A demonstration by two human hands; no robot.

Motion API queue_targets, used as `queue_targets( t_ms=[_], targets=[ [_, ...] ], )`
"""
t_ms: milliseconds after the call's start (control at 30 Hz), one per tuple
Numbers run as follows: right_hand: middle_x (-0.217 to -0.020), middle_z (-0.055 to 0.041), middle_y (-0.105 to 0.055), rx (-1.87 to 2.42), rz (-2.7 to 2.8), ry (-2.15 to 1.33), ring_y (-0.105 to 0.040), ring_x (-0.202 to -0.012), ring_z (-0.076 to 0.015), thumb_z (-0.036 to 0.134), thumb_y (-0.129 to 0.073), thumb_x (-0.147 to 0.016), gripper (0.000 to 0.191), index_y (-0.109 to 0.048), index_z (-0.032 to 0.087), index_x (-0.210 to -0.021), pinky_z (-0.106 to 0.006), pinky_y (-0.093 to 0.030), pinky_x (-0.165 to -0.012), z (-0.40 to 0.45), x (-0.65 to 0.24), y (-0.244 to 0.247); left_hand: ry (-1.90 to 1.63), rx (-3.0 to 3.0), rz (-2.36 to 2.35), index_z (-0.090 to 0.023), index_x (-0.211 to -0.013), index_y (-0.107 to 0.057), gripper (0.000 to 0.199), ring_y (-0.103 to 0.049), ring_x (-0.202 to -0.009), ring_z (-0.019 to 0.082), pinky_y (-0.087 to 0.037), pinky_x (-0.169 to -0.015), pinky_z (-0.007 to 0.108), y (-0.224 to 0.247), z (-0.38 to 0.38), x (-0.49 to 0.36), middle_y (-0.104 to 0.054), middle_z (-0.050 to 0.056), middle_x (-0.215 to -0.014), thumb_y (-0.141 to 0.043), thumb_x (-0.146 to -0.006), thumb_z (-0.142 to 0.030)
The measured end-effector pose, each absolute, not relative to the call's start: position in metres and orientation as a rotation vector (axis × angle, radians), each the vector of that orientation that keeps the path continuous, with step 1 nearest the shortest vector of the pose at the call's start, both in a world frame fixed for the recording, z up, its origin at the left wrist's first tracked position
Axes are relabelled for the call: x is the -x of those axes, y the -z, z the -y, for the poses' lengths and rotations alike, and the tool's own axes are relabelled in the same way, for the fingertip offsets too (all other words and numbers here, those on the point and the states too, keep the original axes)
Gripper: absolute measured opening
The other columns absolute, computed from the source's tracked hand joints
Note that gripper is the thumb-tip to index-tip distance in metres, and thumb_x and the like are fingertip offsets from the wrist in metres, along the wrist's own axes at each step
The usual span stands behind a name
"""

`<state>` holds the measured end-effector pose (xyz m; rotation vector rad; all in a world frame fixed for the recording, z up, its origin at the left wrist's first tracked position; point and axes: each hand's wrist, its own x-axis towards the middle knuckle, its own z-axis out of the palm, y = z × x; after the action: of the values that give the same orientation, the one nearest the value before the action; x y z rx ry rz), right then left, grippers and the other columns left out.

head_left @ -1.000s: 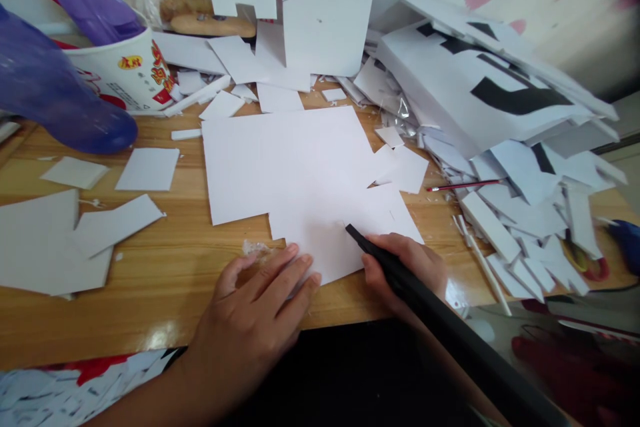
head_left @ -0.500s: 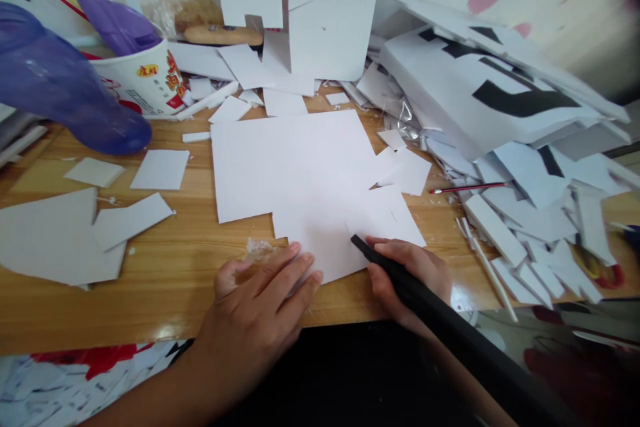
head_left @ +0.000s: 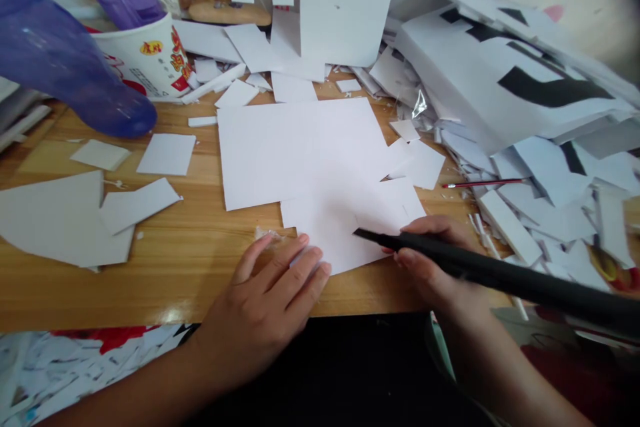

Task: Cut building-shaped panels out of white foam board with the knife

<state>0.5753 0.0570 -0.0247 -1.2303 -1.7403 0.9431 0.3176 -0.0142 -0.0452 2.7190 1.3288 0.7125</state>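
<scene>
A flat white foam board (head_left: 300,153) with a stepped outline lies in front of me. My left hand (head_left: 273,290) rests with spread fingers, the fingertips on the board's near left edge. My right hand (head_left: 440,263) is closed around a long black craft knife (head_left: 465,260). Its dark slanted tip points left, over the near part of the board; I cannot tell whether it touches. Two short thin marks show on the board close to the tip. A bit of clear tape or film (head_left: 267,235) sits beyond my left thumb.
White offcuts (head_left: 167,153) lie at left, under a blue-purple plastic bottle (head_left: 75,67) and a paper tub (head_left: 155,60). A heap of scraps (head_left: 565,233), a red pencil (head_left: 485,183) and scissors (head_left: 607,263) are at right. A cut-out panel (head_left: 345,20) stands behind.
My right hand has moved slightly right, and the knife has swung to a flatter, more sideways angle. My left hand stays on the board's edge. The whole view has shifted a little.
</scene>
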Motion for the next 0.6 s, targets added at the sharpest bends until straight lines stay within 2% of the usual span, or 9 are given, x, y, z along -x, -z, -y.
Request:
queue_targets(
  t_ms=[167, 600],
  targets=[
    [-0.075, 0.0001, -0.072, 1.102, 2.01, -1.172, -0.066, -0.063, -0.0135, 0.029, -0.077, -0.078, 0.011, -0.071, 0.021, -0.083, -0.021, -0.053, -0.055, -0.086, -0.561, 0.004, -0.705, -2.751, -1.309, -0.011, -0.127, -0.062, 0.034, -0.05, -0.132, 0.034, -0.025, -0.116, 0.057, 0.048, 0.015, -0.316, -0.062, 0.014, -0.133, -0.057, -0.094, -0.019],
    [-0.074, -0.0005, -0.072, 0.994, 2.09, -1.311, -0.063, -0.06, -0.0105, 0.03, -0.076, -0.078, 0.014, -0.073, 0.018, -0.085, -0.018, -0.05, -0.053, -0.109, -0.553, 0.005, -0.627, -2.827, -1.292, -0.012, -0.128, -0.061, 0.033, -0.049, -0.132, 0.035, -0.03, -0.113, 0.059, 0.045, 0.013, -0.316, -0.063, 0.011, -0.133, -0.049, -0.097, -0.012]
  ],
)
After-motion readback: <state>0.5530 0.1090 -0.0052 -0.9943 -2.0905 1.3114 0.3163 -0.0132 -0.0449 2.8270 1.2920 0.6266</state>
